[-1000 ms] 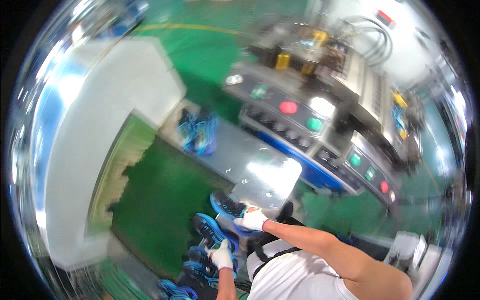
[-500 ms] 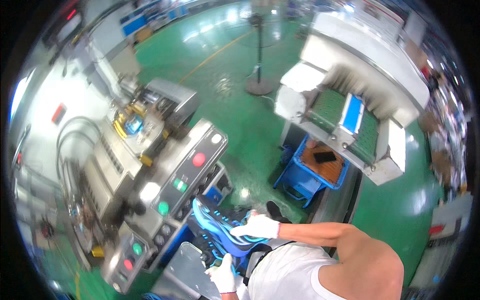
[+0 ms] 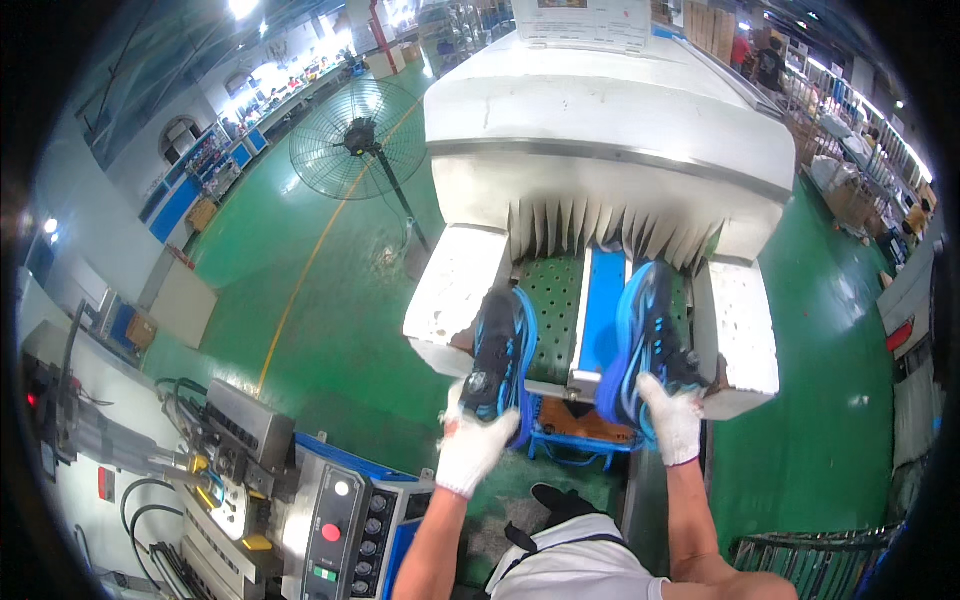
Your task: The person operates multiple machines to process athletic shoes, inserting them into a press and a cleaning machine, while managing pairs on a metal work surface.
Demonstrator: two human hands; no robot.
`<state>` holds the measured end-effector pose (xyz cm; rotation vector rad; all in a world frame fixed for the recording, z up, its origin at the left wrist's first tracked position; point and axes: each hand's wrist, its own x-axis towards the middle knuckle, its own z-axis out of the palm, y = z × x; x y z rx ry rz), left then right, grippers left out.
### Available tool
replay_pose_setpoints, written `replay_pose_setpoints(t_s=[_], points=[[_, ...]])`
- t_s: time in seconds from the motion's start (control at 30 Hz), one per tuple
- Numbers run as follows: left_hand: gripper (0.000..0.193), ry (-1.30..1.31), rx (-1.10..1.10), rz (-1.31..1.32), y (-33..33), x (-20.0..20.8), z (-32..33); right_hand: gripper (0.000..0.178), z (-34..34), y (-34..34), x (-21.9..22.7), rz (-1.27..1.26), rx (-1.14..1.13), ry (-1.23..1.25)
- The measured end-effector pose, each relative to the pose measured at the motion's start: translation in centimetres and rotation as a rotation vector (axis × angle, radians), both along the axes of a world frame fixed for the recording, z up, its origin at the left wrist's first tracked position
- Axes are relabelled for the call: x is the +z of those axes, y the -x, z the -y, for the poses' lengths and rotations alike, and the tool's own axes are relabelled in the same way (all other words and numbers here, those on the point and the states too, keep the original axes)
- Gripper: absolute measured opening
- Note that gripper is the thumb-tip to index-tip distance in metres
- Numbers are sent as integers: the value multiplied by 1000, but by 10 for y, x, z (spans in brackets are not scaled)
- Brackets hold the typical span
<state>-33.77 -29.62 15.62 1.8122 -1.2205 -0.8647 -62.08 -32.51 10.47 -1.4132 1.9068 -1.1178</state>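
Left of the frame's centre, the left hand [image 3: 470, 447], in a white work glove, is closing around the heel end of the left shoe [image 3: 497, 352], a black-and-blue sports shoe. The fingers are wrapping the back of it, so the hand is mostly shut on the heel. The shoe is lying on the green conveyor belt [image 3: 553, 312] at the mouth of the big white tunnel machine [image 3: 600, 130], its long axis running up the frame, toe pointing away toward the hanging flaps.

Right of centre, beyond a blue divider strip [image 3: 603, 300], the right shoe [image 3: 645, 335] is lying the same way, toe toward the tunnel, tilting slightly leftward at the heel. The right hand [image 3: 672, 418], gloved too, is gripping its heel and sole edge, fingers curled shut around it.

Both shoes are probably handling light and fairly soft in the upper, stiffer along the sole and heel counter, so the heel is likely the firmest place to grasp. The gloves should be stopping any slip.
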Motion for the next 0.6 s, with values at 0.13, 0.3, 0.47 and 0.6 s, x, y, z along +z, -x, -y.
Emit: replay_pose_setpoints(t_s=[0.13,0.3,0.47,0.6], points=[[89,35,-124,283,39,-57,149,75,95,31,-23,-156,-124,-7],[86,58,-181,255,65,-65,278,65,229,45,-30,-405,-54,-116],[87,263,-202,140,43,-81,252,61,281,44,-31,-710,-104,-12],[64,279,-47,146,7,-146,50,51,163,-72,-13,98,269,508]])
